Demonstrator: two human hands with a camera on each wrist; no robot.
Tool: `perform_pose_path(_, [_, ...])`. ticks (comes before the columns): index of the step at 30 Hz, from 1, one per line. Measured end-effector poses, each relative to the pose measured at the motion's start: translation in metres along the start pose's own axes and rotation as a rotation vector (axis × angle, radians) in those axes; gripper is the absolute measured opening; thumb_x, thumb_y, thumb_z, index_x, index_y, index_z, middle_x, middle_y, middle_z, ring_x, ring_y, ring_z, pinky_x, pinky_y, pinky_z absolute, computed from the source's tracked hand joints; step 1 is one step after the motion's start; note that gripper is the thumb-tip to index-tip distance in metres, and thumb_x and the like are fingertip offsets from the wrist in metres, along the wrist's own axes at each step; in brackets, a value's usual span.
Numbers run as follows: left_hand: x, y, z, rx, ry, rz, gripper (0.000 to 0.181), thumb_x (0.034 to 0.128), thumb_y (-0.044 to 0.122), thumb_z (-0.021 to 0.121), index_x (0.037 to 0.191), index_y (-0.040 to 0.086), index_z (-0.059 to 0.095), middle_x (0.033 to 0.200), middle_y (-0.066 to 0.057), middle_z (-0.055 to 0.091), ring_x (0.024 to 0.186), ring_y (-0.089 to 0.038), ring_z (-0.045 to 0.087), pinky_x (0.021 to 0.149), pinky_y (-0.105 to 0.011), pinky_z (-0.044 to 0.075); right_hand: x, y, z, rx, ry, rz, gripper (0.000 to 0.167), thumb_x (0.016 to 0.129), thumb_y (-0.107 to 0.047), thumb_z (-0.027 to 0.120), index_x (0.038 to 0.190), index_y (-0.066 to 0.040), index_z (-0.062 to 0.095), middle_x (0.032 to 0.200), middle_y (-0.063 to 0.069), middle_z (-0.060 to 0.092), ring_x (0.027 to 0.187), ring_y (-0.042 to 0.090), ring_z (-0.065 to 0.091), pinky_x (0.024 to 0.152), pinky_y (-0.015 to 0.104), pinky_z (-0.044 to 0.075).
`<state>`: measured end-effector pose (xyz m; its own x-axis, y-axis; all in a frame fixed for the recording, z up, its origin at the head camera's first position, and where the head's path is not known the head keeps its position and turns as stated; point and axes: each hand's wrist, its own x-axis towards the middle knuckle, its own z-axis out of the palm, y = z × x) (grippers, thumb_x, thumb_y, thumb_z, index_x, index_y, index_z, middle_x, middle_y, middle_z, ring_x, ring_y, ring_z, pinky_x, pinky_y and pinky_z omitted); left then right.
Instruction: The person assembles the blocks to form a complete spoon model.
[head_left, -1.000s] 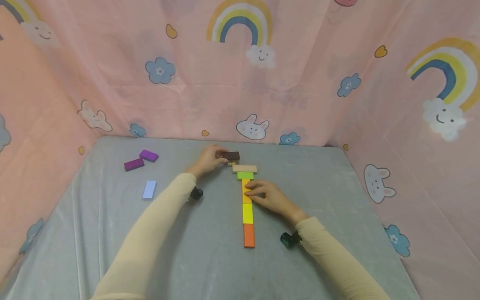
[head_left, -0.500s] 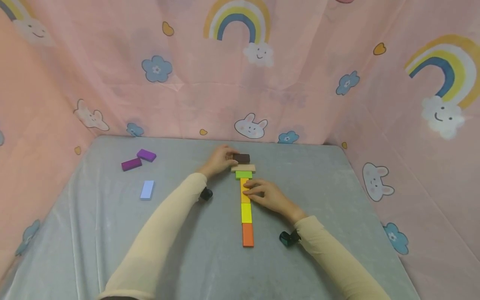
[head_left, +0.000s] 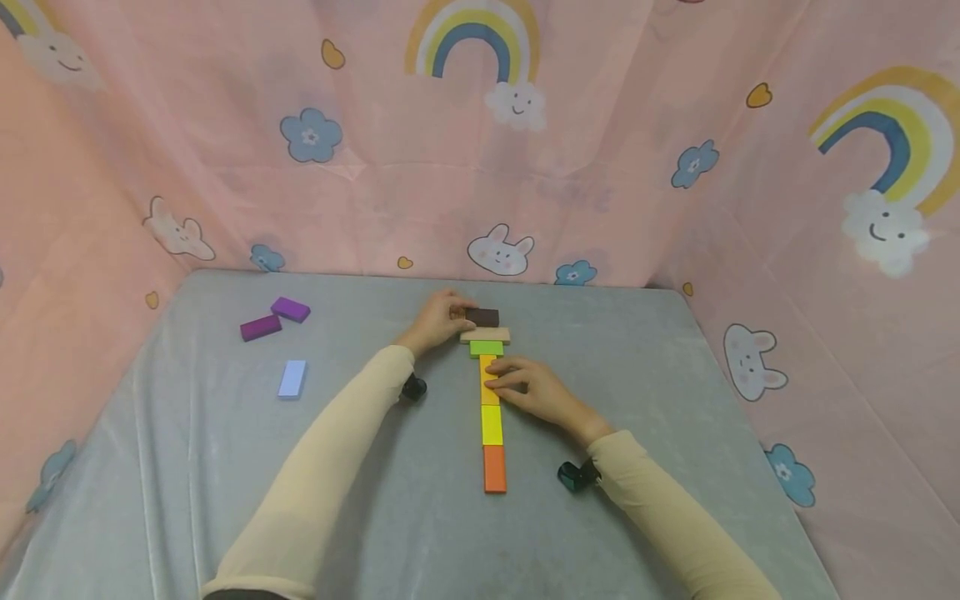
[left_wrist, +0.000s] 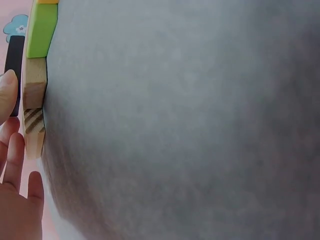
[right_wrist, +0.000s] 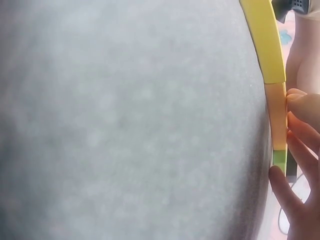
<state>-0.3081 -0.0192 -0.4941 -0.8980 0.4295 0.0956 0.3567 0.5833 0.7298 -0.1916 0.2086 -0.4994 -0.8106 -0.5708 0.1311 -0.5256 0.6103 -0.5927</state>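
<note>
My left hand [head_left: 441, 320] pinches a dark brown block [head_left: 483, 317] between thumb and fingers at the far end of a row of blocks. In the left wrist view the dark block [left_wrist: 15, 55] sits just above a tan wooden block [left_wrist: 35, 80] and a striped piece [left_wrist: 34, 119]. My right hand [head_left: 543, 393] rests its fingertips on the amber block [head_left: 487, 390]. Nearer me in the row lie a yellow block [head_left: 491, 425] and an orange block [head_left: 494, 468]. Beyond the amber block, a lime green block [head_left: 486, 348] and the tan block [head_left: 495, 335] lie crosswise.
Two purple blocks [head_left: 260, 327] and a light blue block [head_left: 292, 380] lie at the left of the grey cloth-covered table [head_left: 637, 517]. A pink patterned curtain [head_left: 600, 167] closes off the back and sides.
My left hand has moved right with the dark brown block, over the far end of the row, then held almost still. The striped piece is hidden now in the head view. My right hand has stayed put.
</note>
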Motion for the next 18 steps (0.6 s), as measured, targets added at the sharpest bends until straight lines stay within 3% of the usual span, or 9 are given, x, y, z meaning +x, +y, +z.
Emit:
perform_pose_path(8, [-0.0007,0.0032,0.0016,0.022,-0.001,-0.033,0.036,0.0887,0.025,0.075,0.123,0.014,0.07,0.122,-0.01,0.062,0.116,-0.028,0.056,0.102,-0.045,0.048,-0.0003,-0.002,-0.0017,-0.011,-0.004,-0.009,0.022,0.092,-0.016,0.07,0.113,-0.017,0.076,0.129,0.002,0.067,0.128,0.026,0.058,0.111,0.049,0.045])
perform_pose_path(18, [-0.0007,0.0058,0.0042,0.021,0.012,-0.036,0.036,0.089,0.023,0.074,0.123,0.011,0.07,0.123,-0.012,0.061,0.115,-0.028,0.056,0.101,-0.045,0.048,0.0003,-0.0008,-0.0009,-0.024,-0.001,-0.022,0.021,0.091,-0.016,0.071,0.112,-0.016,0.077,0.128,0.002,0.067,0.126,0.025,0.059,0.11,0.047,0.046])
